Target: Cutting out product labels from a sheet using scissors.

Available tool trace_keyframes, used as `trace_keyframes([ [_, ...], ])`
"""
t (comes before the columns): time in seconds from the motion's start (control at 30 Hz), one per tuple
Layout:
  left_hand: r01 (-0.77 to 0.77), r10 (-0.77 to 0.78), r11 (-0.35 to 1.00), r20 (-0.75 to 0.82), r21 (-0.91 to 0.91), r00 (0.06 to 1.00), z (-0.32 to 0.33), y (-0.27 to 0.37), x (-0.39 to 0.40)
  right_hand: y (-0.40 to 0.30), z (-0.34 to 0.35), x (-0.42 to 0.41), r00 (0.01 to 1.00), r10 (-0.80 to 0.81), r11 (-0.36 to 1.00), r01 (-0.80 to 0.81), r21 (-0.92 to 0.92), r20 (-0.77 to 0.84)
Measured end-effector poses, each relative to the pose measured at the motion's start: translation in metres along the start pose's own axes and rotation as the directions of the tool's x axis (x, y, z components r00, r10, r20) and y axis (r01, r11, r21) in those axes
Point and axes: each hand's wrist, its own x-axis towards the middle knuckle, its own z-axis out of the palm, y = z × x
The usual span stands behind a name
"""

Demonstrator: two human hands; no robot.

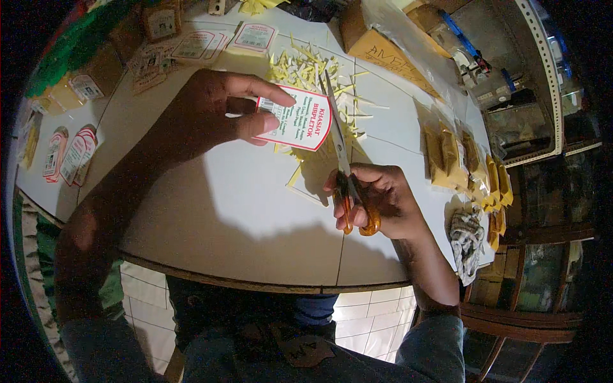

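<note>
Between the thumb and fingers of my left hand (pixel 234 112) is a printed paper label (pixel 311 122) with a red border and a rounded end. My right hand (pixel 376 196) holds a pair of scissors (pixel 341 148) by its orange-brown handles, the blades parted and pointing away from me. One blade lies close along the label's rounded end; whether they touch I cannot tell. Yellow and white paper offcuts (pixel 301 67) lie heaped behind the label. Small stacks of labels (pixel 76 155) lie at the far left, and more labels (pixel 251 37) lie at the back.
A white tiled table (pixel 287 258) has its curved edge near my body. Bags of brown powder (pixel 448 160) line the right side, with a crumpled cloth (pixel 465 239) nearer me. A cardboard box (pixel 392 62) stands at the back right. Packed pouches (pixel 62 95) sit at the left.
</note>
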Motion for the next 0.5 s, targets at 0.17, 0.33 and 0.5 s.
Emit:
trace_keyframes([
  [0.17, -0.008, 0.008, 1.000, 0.009, -0.012, 1.000, 0.000, 0.002, -0.001, -0.005, 0.008, 0.003, 0.995, -0.076, 0.994, 0.071, -0.087, -0.057],
  [0.33, 0.017, -0.017, 1.000, 0.016, -0.005, 1.000, -0.001, 0.004, -0.001, -0.013, 0.009, 0.003, 1.000, -0.009, 0.988, 0.004, -0.157, -0.026],
  [0.5, 0.028, -0.028, 1.000, 0.002, -0.008, 1.000, -0.004, -0.004, 0.002, -0.015, 0.007, 0.005, 0.999, 0.025, 0.986, -0.028, -0.164, -0.019],
])
